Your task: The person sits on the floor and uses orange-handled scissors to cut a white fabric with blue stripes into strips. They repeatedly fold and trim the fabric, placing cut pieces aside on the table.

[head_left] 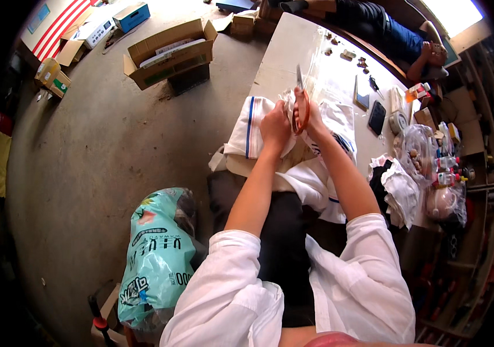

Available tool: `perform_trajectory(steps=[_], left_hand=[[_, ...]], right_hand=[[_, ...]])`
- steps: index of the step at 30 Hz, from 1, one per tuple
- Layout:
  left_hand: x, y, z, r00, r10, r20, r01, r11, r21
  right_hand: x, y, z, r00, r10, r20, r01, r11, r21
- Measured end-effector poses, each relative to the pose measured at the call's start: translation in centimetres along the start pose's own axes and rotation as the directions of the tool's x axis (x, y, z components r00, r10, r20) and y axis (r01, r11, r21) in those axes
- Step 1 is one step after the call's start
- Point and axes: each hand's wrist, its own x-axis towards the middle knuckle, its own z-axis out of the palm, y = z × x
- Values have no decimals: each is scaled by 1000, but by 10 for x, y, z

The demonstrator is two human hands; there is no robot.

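My right hand (pixel 314 118) grips a pair of scissors (pixel 301 113) with orange handles, its metal blades pointing up and away from me. Close beside it, my left hand (pixel 276 126) is closed on a gathered bit of white fabric. That fabric appears to belong to the white cloth (pixel 240 136) with a blue stripe, which spreads over the near end of the table and hangs down toward my lap. Another part of white cloth (pixel 337 117) lies to the right of my right hand. My fingers hide where the cloth meets the scissors.
On the pale table (pixel 281 52) lie a dark phone (pixel 377 117), a second flat device (pixel 362 92) and crumpled cloths (pixel 400 188). Bagged goods (pixel 417 147) crowd its right edge. An open carton (pixel 169 55) and a teal plastic bag (pixel 160 254) stand left. Another person (pixel 383 29) reclines beyond.
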Motion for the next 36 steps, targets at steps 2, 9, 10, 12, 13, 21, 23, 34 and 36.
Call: perform_trajectory(steps=[2,9,10,12,13,21,23,34,36], left_hand=[[1,-3,3,995,-3,-102,-10,992,-127],[5,-13,9,920,-299,255,307,144,-941],[2,-16,-1,880,-363,307,396,203,-895],[-7,-17,-20,888,-189,420,431,19,-902],[-12,-12,-29,925,-137,354,368,92,-925],[-117,-40,-100,944,-306,124,239,372,-897],[-125,-28,-112,926,-302,226,328,350,-877],[-115,-49,-82,970,-242,28,206,757,-620],[-114,-80,-75,992,-97,-84,56,916,-398]], right_hand=[[0,-5,-4,997,-76,5,76,997,16],[-13,39,-1,961,-272,46,275,934,-230],[-21,38,7,949,-312,37,314,938,-144],[-39,31,7,981,-193,23,194,979,-57],[-39,28,7,980,-197,-2,196,979,-61],[-99,-35,-26,853,-504,-138,522,807,278],[-107,-39,-63,837,-520,-170,547,780,305],[-161,4,-267,734,-551,-398,543,827,-143],[-165,34,-276,694,-620,-366,561,785,-264]])
